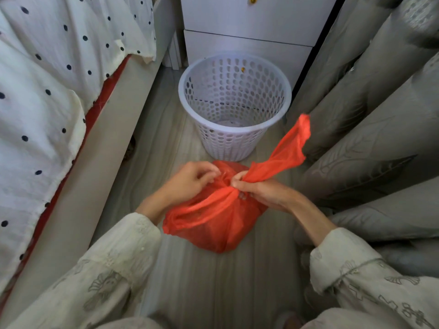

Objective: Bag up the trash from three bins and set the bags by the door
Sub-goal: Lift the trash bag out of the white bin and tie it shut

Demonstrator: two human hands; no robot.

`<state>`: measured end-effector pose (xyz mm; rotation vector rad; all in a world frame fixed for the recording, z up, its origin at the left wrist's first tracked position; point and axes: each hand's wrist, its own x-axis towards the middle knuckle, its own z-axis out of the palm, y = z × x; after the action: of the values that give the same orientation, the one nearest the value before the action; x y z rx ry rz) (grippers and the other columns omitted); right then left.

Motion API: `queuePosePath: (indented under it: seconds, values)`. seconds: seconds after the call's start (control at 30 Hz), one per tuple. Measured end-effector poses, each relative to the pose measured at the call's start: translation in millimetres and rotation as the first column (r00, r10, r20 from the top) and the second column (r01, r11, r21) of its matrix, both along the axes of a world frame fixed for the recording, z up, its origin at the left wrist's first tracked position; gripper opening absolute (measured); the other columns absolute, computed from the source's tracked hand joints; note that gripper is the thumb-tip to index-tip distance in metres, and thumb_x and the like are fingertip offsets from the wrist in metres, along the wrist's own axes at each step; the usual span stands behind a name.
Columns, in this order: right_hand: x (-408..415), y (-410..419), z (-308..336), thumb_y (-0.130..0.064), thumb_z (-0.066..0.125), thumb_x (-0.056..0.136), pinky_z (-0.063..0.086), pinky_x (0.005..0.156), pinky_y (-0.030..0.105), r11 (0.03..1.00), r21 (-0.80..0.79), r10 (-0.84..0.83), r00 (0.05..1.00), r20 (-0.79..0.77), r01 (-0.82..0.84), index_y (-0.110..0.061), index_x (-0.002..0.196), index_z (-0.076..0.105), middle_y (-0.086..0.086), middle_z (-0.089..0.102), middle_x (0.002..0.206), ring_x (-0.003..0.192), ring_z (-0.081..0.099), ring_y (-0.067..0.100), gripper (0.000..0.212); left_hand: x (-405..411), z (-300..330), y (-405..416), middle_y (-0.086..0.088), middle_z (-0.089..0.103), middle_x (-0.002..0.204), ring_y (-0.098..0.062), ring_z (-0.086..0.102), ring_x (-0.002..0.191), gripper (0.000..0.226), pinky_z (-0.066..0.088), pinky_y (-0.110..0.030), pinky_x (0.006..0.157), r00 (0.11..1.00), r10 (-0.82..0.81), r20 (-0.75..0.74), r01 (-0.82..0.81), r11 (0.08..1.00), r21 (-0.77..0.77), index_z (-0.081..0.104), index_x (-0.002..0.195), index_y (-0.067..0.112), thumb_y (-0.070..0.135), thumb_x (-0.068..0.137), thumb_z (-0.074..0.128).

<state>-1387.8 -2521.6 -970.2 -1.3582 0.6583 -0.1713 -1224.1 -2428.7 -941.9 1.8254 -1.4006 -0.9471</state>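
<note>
Contents of the translucent red plastic bag (213, 224) stay hidden behind its film. Beyond it, pale scraps at the bottom of the white perforated plastic bin (234, 100) are too small to identify; the white drawer cabinet (249, 27) behind the bin is cut off by the top edge.

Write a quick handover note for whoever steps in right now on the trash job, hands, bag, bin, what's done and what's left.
Left hand pinches the gathered neck of the red bag. Right hand grips one bag handle, pulled up toward the curtain.
The bag sits on the floor, in front of the white perforated bin.
Done: this bag is out of the bin.
Left: finish the knot, carry it to the door. Other bins not in view.
</note>
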Motion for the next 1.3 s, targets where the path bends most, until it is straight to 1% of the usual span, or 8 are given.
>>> queuePosePath:
  seconds: [0.2,0.33,0.5,0.67,0.87,0.93,1.03,1.3]
  values:
    - [-6.4,1.9,18.4,-0.002,0.055,0.086,0.038,0.062,0.006,0.969,-0.127,0.194,0.970,-0.147,-0.212,-0.021,0.075,0.056,-0.004,0.051,0.070,0.061,0.048,-0.004,0.023,-7.7,-30.8,-4.1,0.003,0.060,0.073,-0.003,0.047,0.065,0.014,0.035,-0.014,0.062,0.985,-0.147,-0.091,0.152,0.987,0.051,0.065,0.092,0.008,0.000,0.081,0.060]
    - [-5.8,3.9,22.7,0.002,0.055,0.085,0.038,0.069,0.006,0.952,-0.195,0.204,0.964,-0.172,-0.236,-0.020,0.074,0.053,-0.002,0.051,0.077,0.073,0.046,0.004,0.025,-10.2,-32.7,-1.8,-0.007,0.065,0.083,-0.012,0.049,0.069,0.026,0.038,-0.015,0.063,0.966,-0.186,-0.180,0.198,0.979,0.049,0.064,0.101,0.010,0.019,0.078,0.057]
    - [-5.2,3.9,16.0,0.002,0.063,0.079,0.038,0.063,0.007,0.902,-0.393,0.129,0.980,-0.150,-0.179,-0.012,0.083,0.053,-0.009,0.048,0.072,0.061,0.049,-0.010,0.018,-13.5,-30.8,-0.6,0.012,0.057,0.061,-0.002,0.041,0.057,0.015,0.032,-0.013,0.055,0.972,-0.169,-0.160,0.175,0.984,0.021,0.062,0.084,0.024,0.033,0.072,0.061]
    - [-1.2,6.0,4.2,-0.037,0.048,0.066,0.035,0.070,0.022,0.774,-0.622,-0.032,0.974,-0.223,-0.118,-0.024,0.082,0.044,-0.006,0.045,0.081,0.074,0.043,0.008,0.021,-17.1,-32.2,-3.1,0.017,0.051,0.060,0.000,0.047,0.065,0.046,0.038,-0.018,0.066,0.988,-0.121,0.098,0.122,0.992,-0.007,0.067,0.082,0.016,0.050,0.059,0.046]
    - [1.4,8.7,-6.2,-0.017,0.061,0.079,0.044,0.075,0.033,0.611,-0.792,-0.214,0.957,-0.194,-0.024,-0.013,0.091,0.057,-0.004,0.049,0.085,0.078,0.052,0.014,0.013,-22.5,-23.5,-8.4,0.014,0.052,0.058,0.000,0.047,0.057,0.031,0.038,-0.020,0.067,0.998,-0.055,0.044,0.056,0.998,-0.014,0.064,0.071,0.025,0.051,0.064,0.049]
    - [0.7,6.8,-4.8,-0.020,0.061,0.074,0.044,0.068,0.020,0.689,-0.719,-0.261,0.956,-0.132,0.089,-0.011,0.084,0.063,-0.009,0.054,0.074,0.065,0.051,-0.003,0.014,-22.3,-21.4,-6.4,0.010,0.055,0.061,-0.003,0.045,0.055,0.012,0.037,-0.017,0.061,0.999,-0.047,-0.009,0.047,0.999,0.012,0.059,0.067,0.027,0.038,0.073,0.062]
    - [0.7,11.5,-0.1,-0.011,0.065,0.077,0.041,0.065,0.007,0.917,-0.303,-0.300,0.948,-0.103,0.258,-0.013,0.085,0.065,-0.011,0.058,0.075,0.064,0.054,-0.011,0.008,-20.2,-21.7,-2.2,0.006,0.055,0.061,0.000,0.045,0.052,0.011,0.035,-0.009,0.053,0.996,-0.005,-0.093,0.008,0.999,0.032,0.062,0.072,0.021,0.015,0.079,0.069]
    - [1.8,14.0,1.6,0.002,0.058,0.081,0.050,0.082,0.022,0.911,0.142,-0.385,0.922,-0.039,0.387,-0.015,0.085,0.066,0.001,0.067,0.087,0.082,0.063,0.012,0.020,-19.4,-23.7,0.9,0.016,0.062,0.055,0.009,0.052,0.053,0.015,0.038,-0.005,0.059,0.977,0.093,-0.191,-0.084,0.995,0.054,0.065,0.066,0.023,0.017,0.079,0.068]
